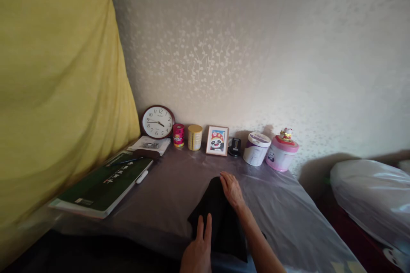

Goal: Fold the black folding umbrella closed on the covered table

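Note:
A black cloth-like item (218, 217) lies near the front of the grey-covered table. My left hand (197, 247) is over its lower left part, two fingers stretched forward and apart; whether it touches the item is unclear. At the item's upper right edge rests my right hand (232, 190), its fingers extended forward and lying fairly flat. Neither hand is wrapped round anything.
Along the wall stand a clock (158, 122), a red tin (178, 135), a yellow-lidded can (194, 138), a panda picture frame (217, 140), a black object (235, 147) and two tubs (256, 149). A green book (105, 183) lies left, beside a yellow curtain (60, 76).

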`<action>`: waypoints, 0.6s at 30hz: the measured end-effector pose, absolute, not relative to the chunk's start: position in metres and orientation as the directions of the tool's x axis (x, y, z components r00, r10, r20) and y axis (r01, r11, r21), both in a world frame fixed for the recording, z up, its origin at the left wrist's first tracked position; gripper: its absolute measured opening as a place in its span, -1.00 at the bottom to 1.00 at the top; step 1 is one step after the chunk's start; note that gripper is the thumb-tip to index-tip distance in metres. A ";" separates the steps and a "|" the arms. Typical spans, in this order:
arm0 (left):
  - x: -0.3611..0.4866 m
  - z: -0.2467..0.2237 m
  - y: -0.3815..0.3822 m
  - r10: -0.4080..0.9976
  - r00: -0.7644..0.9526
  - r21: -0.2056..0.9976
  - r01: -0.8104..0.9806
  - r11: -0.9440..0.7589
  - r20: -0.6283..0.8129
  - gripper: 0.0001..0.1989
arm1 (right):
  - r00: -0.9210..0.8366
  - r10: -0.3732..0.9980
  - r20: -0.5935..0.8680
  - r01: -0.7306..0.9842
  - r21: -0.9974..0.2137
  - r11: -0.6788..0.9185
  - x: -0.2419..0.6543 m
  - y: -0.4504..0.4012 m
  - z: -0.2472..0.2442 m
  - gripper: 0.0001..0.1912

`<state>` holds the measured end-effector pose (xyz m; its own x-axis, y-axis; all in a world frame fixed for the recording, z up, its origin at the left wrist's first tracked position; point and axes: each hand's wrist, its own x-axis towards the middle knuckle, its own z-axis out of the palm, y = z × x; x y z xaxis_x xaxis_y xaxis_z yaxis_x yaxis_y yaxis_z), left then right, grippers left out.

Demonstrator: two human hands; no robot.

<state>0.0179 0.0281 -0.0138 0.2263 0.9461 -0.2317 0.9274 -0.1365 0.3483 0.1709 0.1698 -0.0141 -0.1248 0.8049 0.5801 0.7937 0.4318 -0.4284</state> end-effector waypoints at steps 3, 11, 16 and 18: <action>0.019 -0.014 0.028 0.943 0.230 0.348 0.927 -0.138 -0.240 -0.11 | -0.260 0.786 0.562 0.719 -0.431 0.546 0.160 0.138 -0.016 -0.69; 0.019 -0.009 0.023 0.958 0.204 0.324 0.937 -0.130 -0.204 -0.18 | 0.027 0.850 0.525 0.812 -0.508 0.288 0.178 0.165 -0.040 -0.65; 0.008 -0.013 0.023 0.966 0.232 0.455 0.877 -0.155 -0.118 -0.27 | 0.374 0.849 0.374 0.703 -0.711 0.004 0.225 0.152 -0.046 -0.66; 0.003 -0.015 0.026 0.966 0.242 0.515 0.841 -0.165 -0.086 -0.28 | 0.413 0.859 0.303 0.669 -0.741 -0.060 0.238 0.138 -0.048 -0.66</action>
<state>0.0029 0.0259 -0.0150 0.2425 0.9663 -0.0865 0.8413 -0.1650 0.5147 0.2380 0.1377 -0.0479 0.4133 0.8585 0.3034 0.6691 -0.0604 -0.7407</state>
